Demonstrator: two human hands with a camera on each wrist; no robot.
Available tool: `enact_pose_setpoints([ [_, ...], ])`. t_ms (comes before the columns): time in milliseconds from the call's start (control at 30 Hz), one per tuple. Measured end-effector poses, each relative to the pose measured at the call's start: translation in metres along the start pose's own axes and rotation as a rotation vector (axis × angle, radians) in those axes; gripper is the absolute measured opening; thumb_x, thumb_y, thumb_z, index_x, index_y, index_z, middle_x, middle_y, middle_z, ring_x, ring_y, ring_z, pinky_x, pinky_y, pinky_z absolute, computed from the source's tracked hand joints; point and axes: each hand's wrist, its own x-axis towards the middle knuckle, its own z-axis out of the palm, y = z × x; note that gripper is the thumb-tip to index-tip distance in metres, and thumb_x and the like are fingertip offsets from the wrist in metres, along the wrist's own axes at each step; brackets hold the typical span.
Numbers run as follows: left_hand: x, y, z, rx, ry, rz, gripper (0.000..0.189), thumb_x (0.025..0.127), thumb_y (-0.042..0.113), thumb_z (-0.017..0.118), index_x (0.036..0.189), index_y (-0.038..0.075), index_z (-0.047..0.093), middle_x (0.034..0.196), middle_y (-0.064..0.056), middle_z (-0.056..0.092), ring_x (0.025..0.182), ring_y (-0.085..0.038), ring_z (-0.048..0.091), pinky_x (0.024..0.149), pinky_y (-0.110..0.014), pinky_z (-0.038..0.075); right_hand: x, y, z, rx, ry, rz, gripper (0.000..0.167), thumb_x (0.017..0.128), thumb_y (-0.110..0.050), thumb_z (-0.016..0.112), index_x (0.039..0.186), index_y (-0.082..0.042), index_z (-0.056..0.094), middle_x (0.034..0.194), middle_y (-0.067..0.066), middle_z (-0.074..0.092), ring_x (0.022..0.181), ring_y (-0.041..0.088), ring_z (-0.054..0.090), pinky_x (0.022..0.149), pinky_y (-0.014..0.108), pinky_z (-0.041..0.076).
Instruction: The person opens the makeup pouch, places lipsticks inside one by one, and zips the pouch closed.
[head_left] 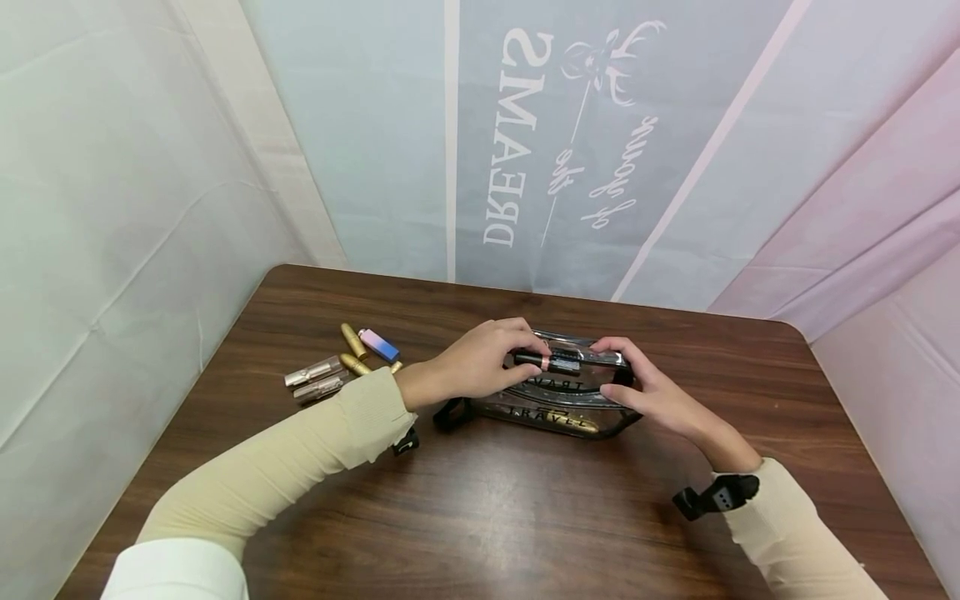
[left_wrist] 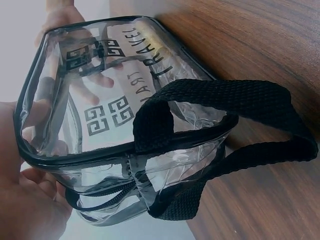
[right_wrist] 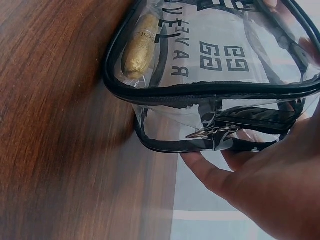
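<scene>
A clear zip pouch [head_left: 491, 410] with black trim and "TRAVEL" lettering stands on the table, its top spread apart. My left hand [head_left: 486, 360] pinches a black cosmetic tube [head_left: 566, 364] with a rose-gold band, held sideways over the pouch's opening. At the other end, my right hand [head_left: 651, 388] grips the pouch's rim, thumb on the near edge and fingers on the far one. Inside, along the bottom, lies a gold bullet-shaped tube [right_wrist: 139, 50]. In the left wrist view a black strap [left_wrist: 225, 97] loops out from the pouch's end; the zip pull [right_wrist: 207, 132] shows at the opposite end.
Left of the pouch lie several loose tubes: a gold one [head_left: 353, 340], a pink-and-blue one [head_left: 379, 344] and a clear-and-pink one [head_left: 312, 372] among them. A printed cloth [head_left: 390, 167] hangs behind the table's far edge.
</scene>
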Motion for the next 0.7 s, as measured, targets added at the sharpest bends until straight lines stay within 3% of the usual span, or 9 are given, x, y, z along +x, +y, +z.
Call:
enact_pose_setpoints([
  [167,-0.0010,-0.0003,0.0020,-0.005,0.005,0.005,0.027,0.100,0.023,0.069,0.126,0.018,0.071,0.111,0.004,0.064,0.076,-0.004,0.055,0.080,-0.027,0.046,-0.0013,0.0020,0.0003,-0.006,-0.005,0.002,0.047,0.101,0.001,0.057,0.143,-0.004,0.038,0.135,0.020,0.044,0.117,0.025,0.055,0.088,0.025,0.048],
  [467,-0.0008,-0.0003,0.0051,-0.048,0.032,0.034,0.030,0.095,0.017,0.073,0.125,0.012,0.071,0.115,-0.002,0.064,0.102,-0.023,0.062,0.087,-0.034,0.047,-0.0028,0.0037,0.0021,-0.004,-0.005,-0.020,0.048,0.100,0.002,0.057,0.143,-0.004,0.038,0.135,0.019,0.044,0.117,0.024,0.055,0.089,0.024,0.048],
  [700,-0.0029,0.0008,0.0068,-0.023,0.025,0.028,0.029,0.097,0.020,0.071,0.126,0.014,0.070,0.116,-0.002,0.064,0.100,-0.014,0.059,0.087,-0.032,0.048,-0.0043,0.0045,0.0024,-0.007,0.000,-0.018,0.048,0.100,0.002,0.058,0.143,-0.004,0.038,0.134,0.018,0.044,0.115,0.025,0.055,0.088,0.025,0.048],
])
